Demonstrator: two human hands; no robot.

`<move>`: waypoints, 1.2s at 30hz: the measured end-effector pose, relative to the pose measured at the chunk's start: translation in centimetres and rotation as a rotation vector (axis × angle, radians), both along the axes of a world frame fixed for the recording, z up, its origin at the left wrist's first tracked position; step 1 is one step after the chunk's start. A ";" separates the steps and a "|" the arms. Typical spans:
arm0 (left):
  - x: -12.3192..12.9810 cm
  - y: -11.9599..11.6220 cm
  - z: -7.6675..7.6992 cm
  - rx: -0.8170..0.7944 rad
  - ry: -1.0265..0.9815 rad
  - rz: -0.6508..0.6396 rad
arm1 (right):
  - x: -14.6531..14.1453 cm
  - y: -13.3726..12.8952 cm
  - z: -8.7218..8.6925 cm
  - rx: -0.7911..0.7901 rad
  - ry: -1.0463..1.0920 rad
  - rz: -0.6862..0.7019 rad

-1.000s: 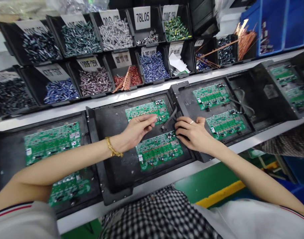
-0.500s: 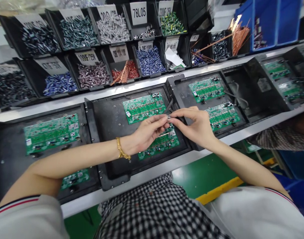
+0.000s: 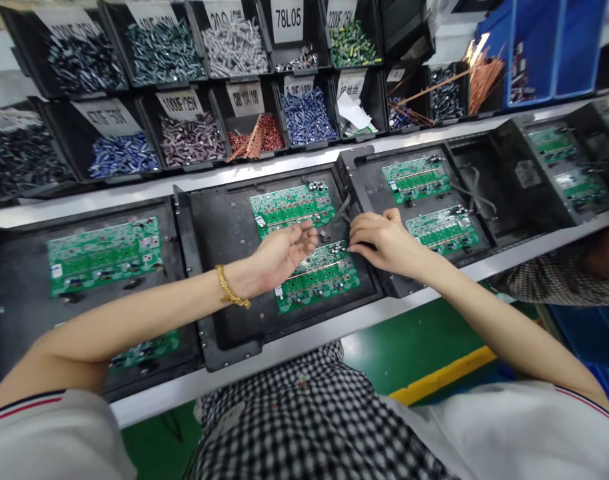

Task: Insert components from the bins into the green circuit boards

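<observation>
My right hand is closed in a pinch at the upper right corner of the lower green circuit board. Its fingertips hide most of the small electronic component they hold. Palm up, my left hand hovers over the gap between this board and the upper circuit board. Its fingers are loosely curled, and whatever lies in them is too small to make out. Both boards lie in a black tray, with small black and white parts standing along their edges.
Black bins of capacitors and resistors rise in two rows behind the line. Neighbouring trays hold more circuit boards on the left and a board on the right. Blue bins stand at the back right. Another person's checked sleeve shows at right.
My hands were together, fingertips meeting on a small component. They have parted: the right has moved down and right to the lower board's corner, the left slightly back to the left.
</observation>
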State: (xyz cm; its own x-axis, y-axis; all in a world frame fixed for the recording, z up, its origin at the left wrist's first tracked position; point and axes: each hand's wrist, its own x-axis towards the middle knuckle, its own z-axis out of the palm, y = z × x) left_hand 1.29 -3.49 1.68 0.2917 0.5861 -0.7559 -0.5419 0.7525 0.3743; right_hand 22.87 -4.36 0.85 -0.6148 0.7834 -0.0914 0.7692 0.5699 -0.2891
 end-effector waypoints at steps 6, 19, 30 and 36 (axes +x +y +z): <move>-0.3 -1.8 -0.4 0.091 0.007 -0.187 | -0.6 0.6 -0.2 -0.005 -0.051 0.052; -0.9 -2.1 -1.2 0.095 0.061 -0.282 | -0.1 0.4 -0.7 0.058 -0.077 0.100; -0.5 -2.4 -1.1 0.200 0.084 -0.243 | -3.0 -0.8 1.3 0.016 0.355 -0.218; -1.0 -0.5 0.0 0.267 0.022 -0.218 | -5.6 0.9 3.4 -0.019 0.534 -0.192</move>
